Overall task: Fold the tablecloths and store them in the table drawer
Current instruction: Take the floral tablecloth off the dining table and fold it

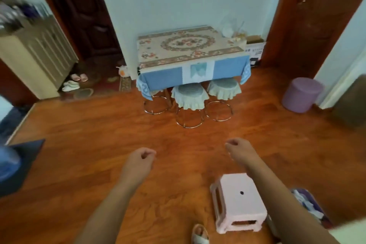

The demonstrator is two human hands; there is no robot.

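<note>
A small table [233, 50] stands against the far wall. A floral tablecloth [188, 44] covers its top, and a blue tablecloth [164, 76] hangs below it over the front and sides. No drawer shows. My left hand [143, 157] and my right hand [238, 148] hang in front of me above the wooden floor, well short of the table. The fingers of both are curled and hold nothing.
Three round stools [190, 93] with pale covers are tucked under the table. A pink plastic step stool [238, 201] stands by my right arm. A purple bin [302, 94] is at the right, shoes [75, 81] and a cabinet [39, 55] at the left.
</note>
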